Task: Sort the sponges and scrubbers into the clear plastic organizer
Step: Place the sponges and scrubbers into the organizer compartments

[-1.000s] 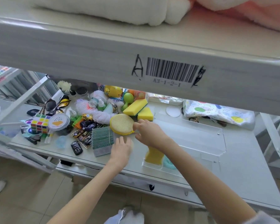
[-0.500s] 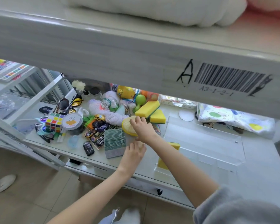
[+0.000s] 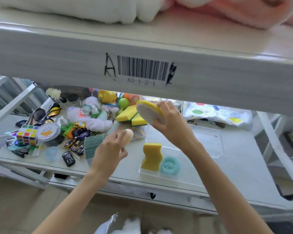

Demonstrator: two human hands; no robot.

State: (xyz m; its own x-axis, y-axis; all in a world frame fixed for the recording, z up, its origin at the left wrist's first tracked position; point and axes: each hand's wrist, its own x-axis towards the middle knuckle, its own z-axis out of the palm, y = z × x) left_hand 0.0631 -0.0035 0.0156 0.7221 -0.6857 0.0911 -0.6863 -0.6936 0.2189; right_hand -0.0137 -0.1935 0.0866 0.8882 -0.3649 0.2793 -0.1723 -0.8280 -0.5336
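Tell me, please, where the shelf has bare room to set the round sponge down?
Free: the clear organizer behind the wavy yellow sponge and teal scrubber, and the shelf to its right, before the dotted cloth. The left, around the Rubik's cube, is crowded.

You're gripping a round scrubber (image 3: 150, 114), fuzzy white beneath its yellow face; the wavy sponge (image 3: 152, 157) is looking matt and porous inside the glossy clear plastic organizer (image 3: 208, 141).

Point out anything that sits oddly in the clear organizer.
Nothing stands out: the wavy yellow sponge stands upright beside the teal scrubber in the clear organizer; the other compartments look empty.
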